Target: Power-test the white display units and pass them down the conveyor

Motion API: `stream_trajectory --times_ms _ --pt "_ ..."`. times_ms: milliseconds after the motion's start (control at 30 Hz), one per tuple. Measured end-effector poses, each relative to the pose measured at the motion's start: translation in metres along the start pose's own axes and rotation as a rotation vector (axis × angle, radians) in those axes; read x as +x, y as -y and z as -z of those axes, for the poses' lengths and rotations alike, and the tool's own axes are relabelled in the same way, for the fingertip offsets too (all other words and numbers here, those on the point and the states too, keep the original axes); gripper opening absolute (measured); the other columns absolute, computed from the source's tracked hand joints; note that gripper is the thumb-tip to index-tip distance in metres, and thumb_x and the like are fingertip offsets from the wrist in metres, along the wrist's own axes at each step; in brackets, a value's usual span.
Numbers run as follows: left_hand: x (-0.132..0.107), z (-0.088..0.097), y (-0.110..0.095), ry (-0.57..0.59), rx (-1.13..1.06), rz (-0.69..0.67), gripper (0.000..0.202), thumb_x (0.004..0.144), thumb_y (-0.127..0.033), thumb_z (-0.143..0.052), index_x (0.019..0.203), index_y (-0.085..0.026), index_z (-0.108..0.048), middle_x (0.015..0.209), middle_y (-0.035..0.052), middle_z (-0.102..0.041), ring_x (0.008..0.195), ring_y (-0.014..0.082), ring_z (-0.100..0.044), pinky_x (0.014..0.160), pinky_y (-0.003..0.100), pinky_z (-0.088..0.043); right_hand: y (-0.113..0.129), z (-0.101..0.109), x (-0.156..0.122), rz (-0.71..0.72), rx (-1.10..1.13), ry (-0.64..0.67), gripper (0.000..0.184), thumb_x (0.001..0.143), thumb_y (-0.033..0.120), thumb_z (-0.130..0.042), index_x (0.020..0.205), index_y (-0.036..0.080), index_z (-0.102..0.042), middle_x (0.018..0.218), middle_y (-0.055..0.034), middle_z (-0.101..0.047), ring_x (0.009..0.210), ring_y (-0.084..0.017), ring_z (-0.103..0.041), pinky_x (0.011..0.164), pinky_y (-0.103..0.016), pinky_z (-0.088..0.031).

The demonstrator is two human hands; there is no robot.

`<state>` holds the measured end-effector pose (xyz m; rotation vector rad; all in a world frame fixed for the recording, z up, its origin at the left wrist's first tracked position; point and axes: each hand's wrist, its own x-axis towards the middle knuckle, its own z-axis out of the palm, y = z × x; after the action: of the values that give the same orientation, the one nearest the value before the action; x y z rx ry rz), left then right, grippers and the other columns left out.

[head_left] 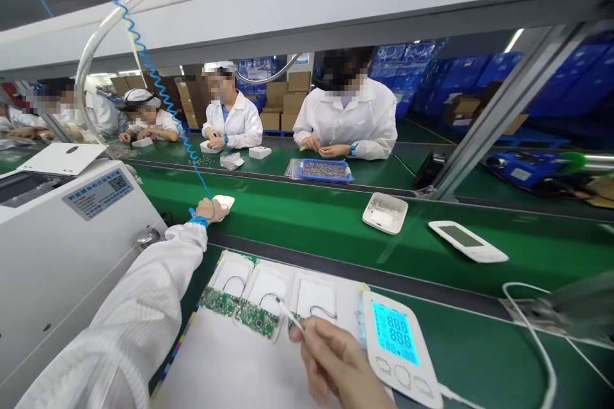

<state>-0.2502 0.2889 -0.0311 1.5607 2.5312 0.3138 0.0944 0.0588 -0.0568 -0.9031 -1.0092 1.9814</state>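
Note:
My left hand (211, 209) is stretched out over the green belt, its fingers closed on a small white plastic housing (225, 202). A blue band with a coiled cord is around that wrist. My right hand (330, 354) pinches a thin white stick (290, 313), its pale tip above the panels. Below the tip, several green circuit boards (256, 317) with dark wires and white panels (316, 297) lie in a row on a white sheet (230, 364). Right of my right hand lies a white blood pressure monitor (403, 348), its screen lit blue, a white cable at its lower end.
The belt (297, 217) carries a white open housing (385, 213) and a monitor with a dark screen (467, 241). A white machine (86, 255) stands at left. Across the belt, people in white coats work near a blue tray of small parts (325, 170). A metal post (508, 108) slants at right.

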Motion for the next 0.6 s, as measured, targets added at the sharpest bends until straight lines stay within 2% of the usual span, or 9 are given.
stream_trajectory --times_ms 133,167,267,367,433,467,533,600 --pt "-0.025 0.017 -0.009 0.046 -0.262 -0.008 0.035 0.097 -0.032 -0.065 0.129 -0.018 -0.061 0.132 0.0114 -0.063 0.112 0.0283 -0.065 0.091 0.049 -0.057 0.011 -0.006 -0.018 0.030 -0.048 0.016 0.055 0.078 0.073 -0.070 0.083 0.018 -0.067 0.042 0.0148 -0.032 0.036 -0.005 -0.016 0.038 -0.021 -0.016" --pt "-0.032 0.023 -0.012 0.059 -0.353 -0.009 0.035 0.097 -0.032 -0.065 0.129 -0.018 -0.061 0.131 0.0110 -0.063 0.111 0.0277 -0.066 0.091 0.049 -0.057 0.011 -0.006 -0.022 0.048 -0.095 0.024 0.055 0.081 0.073 -0.067 0.081 0.018 -0.066 0.041 0.0150 -0.030 0.036 -0.005 -0.016 0.038 -0.021 -0.015" --pt "-0.067 0.038 -0.020 0.116 -0.671 -0.033 0.036 0.098 -0.035 -0.064 0.129 -0.018 -0.060 0.129 0.0105 -0.064 0.107 0.0260 -0.067 0.089 0.047 -0.058 0.014 -0.005 -0.031 0.133 -0.222 0.008 0.055 0.083 0.073 -0.063 0.068 0.020 -0.061 0.046 0.0105 -0.036 0.040 -0.008 -0.028 0.041 -0.022 -0.020" --pt "-0.130 0.040 -0.022 0.238 -1.016 -0.113 0.049 0.102 -0.051 -0.049 0.137 -0.017 -0.054 0.130 0.0133 -0.066 0.106 0.0268 -0.069 0.089 0.048 -0.058 0.018 -0.003 -0.034 0.187 -0.357 -0.064 0.056 0.083 0.073 -0.061 0.069 0.020 -0.064 0.052 0.0088 -0.034 0.046 -0.011 -0.028 0.044 -0.025 -0.021" --pt "-0.187 0.030 -0.019 0.355 -1.212 -0.162 0.066 0.101 -0.061 -0.026 0.141 -0.016 -0.052 0.135 0.0169 -0.067 0.113 0.0324 -0.069 0.091 0.050 -0.058 0.018 -0.002 -0.036 0.226 -0.497 -0.080 0.051 0.089 0.066 -0.056 0.072 0.019 -0.068 0.054 0.0078 -0.034 0.050 -0.012 -0.027 0.048 -0.026 -0.021" --pt "-0.216 0.023 -0.017 0.423 -1.284 -0.160 0.074 0.098 -0.067 -0.023 0.139 -0.014 -0.054 0.132 0.0191 -0.069 0.113 0.0365 -0.069 0.090 0.053 -0.059 0.018 -0.003 -0.038 0.245 -0.564 -0.065 0.047 0.093 0.059 -0.054 0.073 0.019 -0.069 0.056 0.0065 -0.037 0.052 -0.013 -0.030 0.050 -0.027 -0.023" --pt "-0.267 0.006 -0.012 0.563 -1.380 -0.131 0.083 0.090 -0.077 -0.029 0.130 -0.012 -0.063 0.121 0.0216 -0.075 0.109 0.0428 -0.071 0.085 0.059 -0.059 0.017 -0.005 -0.042 0.255 -0.649 -0.012 0.041 0.096 0.048 -0.050 0.072 0.020 -0.068 0.059 0.0041 -0.045 0.056 -0.015 -0.037 0.053 -0.028 -0.026" --pt "-0.302 -0.011 -0.009 0.651 -1.427 -0.092 0.068 0.082 -0.071 -0.057 0.115 -0.013 -0.072 0.103 0.0202 -0.081 0.096 0.0427 -0.076 0.079 0.056 -0.061 0.018 -0.008 -0.047 0.250 -0.720 0.037 0.037 0.098 0.040 -0.048 0.070 0.021 -0.064 0.062 0.0029 -0.051 0.059 -0.016 -0.043 0.055 -0.028 -0.029"
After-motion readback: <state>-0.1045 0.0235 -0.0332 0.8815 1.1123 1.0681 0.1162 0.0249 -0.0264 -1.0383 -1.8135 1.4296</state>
